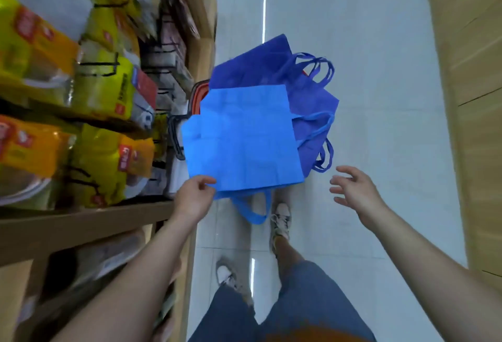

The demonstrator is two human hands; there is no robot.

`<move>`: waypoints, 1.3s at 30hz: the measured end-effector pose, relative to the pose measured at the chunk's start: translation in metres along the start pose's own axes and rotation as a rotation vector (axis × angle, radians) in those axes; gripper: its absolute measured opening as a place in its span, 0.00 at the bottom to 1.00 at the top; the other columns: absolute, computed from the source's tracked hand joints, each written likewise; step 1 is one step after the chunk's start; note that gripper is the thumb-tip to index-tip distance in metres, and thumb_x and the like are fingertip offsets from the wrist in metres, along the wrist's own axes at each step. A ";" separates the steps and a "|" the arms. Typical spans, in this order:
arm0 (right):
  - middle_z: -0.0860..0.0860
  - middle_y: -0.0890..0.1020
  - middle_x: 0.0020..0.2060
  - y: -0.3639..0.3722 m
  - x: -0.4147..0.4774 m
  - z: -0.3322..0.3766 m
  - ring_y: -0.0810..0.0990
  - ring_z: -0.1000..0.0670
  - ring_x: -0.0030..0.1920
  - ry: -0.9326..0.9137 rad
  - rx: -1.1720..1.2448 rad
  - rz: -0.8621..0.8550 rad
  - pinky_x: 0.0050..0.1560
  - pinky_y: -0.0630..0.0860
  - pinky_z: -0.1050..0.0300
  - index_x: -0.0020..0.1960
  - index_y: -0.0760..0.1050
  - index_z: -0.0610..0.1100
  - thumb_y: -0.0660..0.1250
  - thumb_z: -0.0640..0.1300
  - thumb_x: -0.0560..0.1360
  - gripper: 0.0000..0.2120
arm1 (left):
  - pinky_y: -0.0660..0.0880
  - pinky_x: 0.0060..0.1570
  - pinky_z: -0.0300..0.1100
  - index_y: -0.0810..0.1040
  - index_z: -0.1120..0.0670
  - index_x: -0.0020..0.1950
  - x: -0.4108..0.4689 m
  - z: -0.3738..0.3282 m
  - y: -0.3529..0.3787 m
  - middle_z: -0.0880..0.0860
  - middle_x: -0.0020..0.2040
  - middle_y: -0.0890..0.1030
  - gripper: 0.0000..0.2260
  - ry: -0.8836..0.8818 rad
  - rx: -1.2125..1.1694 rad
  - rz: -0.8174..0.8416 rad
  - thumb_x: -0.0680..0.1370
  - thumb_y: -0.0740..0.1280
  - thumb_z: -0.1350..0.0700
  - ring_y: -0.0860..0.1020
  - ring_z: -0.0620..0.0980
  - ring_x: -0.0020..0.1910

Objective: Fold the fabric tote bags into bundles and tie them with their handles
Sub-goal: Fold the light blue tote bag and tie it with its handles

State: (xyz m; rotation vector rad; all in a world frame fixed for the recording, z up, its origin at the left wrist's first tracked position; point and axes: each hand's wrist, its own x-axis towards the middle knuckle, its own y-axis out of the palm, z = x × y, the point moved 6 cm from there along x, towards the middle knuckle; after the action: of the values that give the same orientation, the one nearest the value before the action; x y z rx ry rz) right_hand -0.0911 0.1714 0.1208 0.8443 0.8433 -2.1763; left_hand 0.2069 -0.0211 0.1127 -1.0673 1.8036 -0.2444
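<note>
The light blue tote bag (241,135) is lying spread flat on top of a heap of darker blue tote bags (260,64). The pile appears to be resting on a red-rimmed basket (200,92) at the end of the shelf (81,219), raised above the floor (380,70). The left hand (194,196) is pinching the bag's near left corner between thumb and curled fingers. The right hand (353,189) is hovering off the near right corner, fingers spread apart and touching nothing. The fabric is showing crease lines and is judged thin, light and limp, sagging wherever unsupported and not fragile. The best hold is judged to be at corners and edges, with the hands working opposite sides so the panel is folding squarely. One handle loop (252,210) is hanging from the near edge and is needing to be kept free for the tie. The bags underneath, their own handles (322,70) sticking out to the right, are likely to be dragging along if the top bag is pulled sideways. Yellow packets (103,92) are crowding the shelf at left, and the person's shoes (281,219) are standing just below the pile.
</note>
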 end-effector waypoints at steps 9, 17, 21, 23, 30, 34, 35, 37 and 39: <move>0.49 0.73 0.64 0.069 0.154 -0.044 0.76 0.51 0.53 0.165 -0.128 0.137 0.56 0.76 0.50 0.75 0.61 0.48 0.68 0.45 0.77 0.29 | 0.62 0.70 0.48 0.72 0.48 0.71 0.099 0.011 0.107 0.56 0.72 0.68 0.27 0.131 0.488 0.100 0.72 0.74 0.50 0.65 0.57 0.71; 0.48 0.83 0.54 0.133 0.216 -0.031 0.81 0.50 0.49 -0.030 -0.277 0.212 0.45 0.78 0.65 0.58 0.79 0.40 0.70 0.37 0.75 0.12 | 0.52 0.72 0.64 0.37 0.43 0.78 0.139 0.012 0.206 0.51 0.80 0.40 0.42 0.353 0.914 0.301 0.78 0.66 0.42 0.43 0.58 0.78; 0.46 0.81 0.37 0.130 0.233 0.047 0.75 0.53 0.39 -0.414 -0.410 0.071 0.40 0.73 0.53 0.43 0.80 0.38 0.67 0.41 0.76 0.07 | 0.61 0.71 0.54 0.49 0.50 0.80 0.166 -0.010 0.196 0.55 0.79 0.54 0.29 0.397 0.775 0.068 0.82 0.59 0.52 0.56 0.57 0.76; 0.45 0.70 0.30 0.118 0.245 0.073 0.66 0.53 0.34 -0.498 -0.445 -0.034 0.35 0.64 0.52 0.35 0.73 0.37 0.66 0.43 0.76 0.14 | 0.68 0.63 0.52 0.62 0.52 0.77 0.180 -0.024 0.184 0.56 0.74 0.67 0.22 0.436 0.660 0.002 0.82 0.59 0.56 0.66 0.58 0.70; 0.49 0.78 0.40 0.081 0.237 0.125 0.76 0.50 0.35 -0.257 0.245 0.006 0.33 0.75 0.57 0.46 0.75 0.48 0.61 0.50 0.81 0.08 | 0.60 0.37 0.48 0.77 0.58 0.56 0.195 -0.120 0.101 0.61 0.45 0.81 0.08 0.553 0.388 -0.327 0.81 0.59 0.59 0.77 0.65 0.42; 0.52 0.69 0.72 0.061 0.175 0.169 0.77 0.56 0.64 -0.343 0.134 0.116 0.56 0.80 0.52 0.79 0.50 0.56 0.64 0.59 0.78 0.36 | 0.59 0.35 0.47 0.76 0.60 0.52 0.148 -0.191 0.034 0.60 0.40 0.79 0.08 0.695 0.283 -0.476 0.81 0.59 0.58 0.74 0.64 0.39; 0.54 0.63 0.75 0.061 0.154 0.181 0.71 0.58 0.68 -0.432 -0.007 0.133 0.63 0.76 0.52 0.80 0.44 0.58 0.68 0.60 0.75 0.43 | 0.59 0.36 0.46 0.76 0.60 0.53 0.131 -0.206 0.017 0.58 0.39 0.78 0.07 0.706 0.221 -0.499 0.81 0.60 0.58 0.73 0.60 0.38; 0.58 0.53 0.78 0.064 0.108 0.202 0.60 0.60 0.75 -0.570 -0.219 0.207 0.73 0.65 0.50 0.78 0.37 0.62 0.75 0.62 0.66 0.56 | 0.63 0.36 0.39 0.75 0.58 0.56 0.100 -0.231 -0.015 0.47 0.39 0.76 0.06 0.691 0.006 -0.499 0.81 0.61 0.61 0.70 0.46 0.36; 0.62 0.44 0.78 0.076 0.059 0.216 0.47 0.60 0.78 -0.688 -0.440 0.317 0.77 0.56 0.47 0.76 0.33 0.65 0.80 0.64 0.57 0.66 | 0.67 0.39 0.29 0.71 0.55 0.60 0.074 -0.250 -0.041 0.42 0.44 0.75 0.10 0.659 -0.246 -0.461 0.80 0.61 0.63 0.72 0.38 0.36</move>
State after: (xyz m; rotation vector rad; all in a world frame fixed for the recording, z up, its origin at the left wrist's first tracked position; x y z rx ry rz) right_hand -0.1392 -0.0532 0.1790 -0.0107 0.7206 -1.7186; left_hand 0.0150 -0.1722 0.2119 -1.7206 2.1706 -0.7352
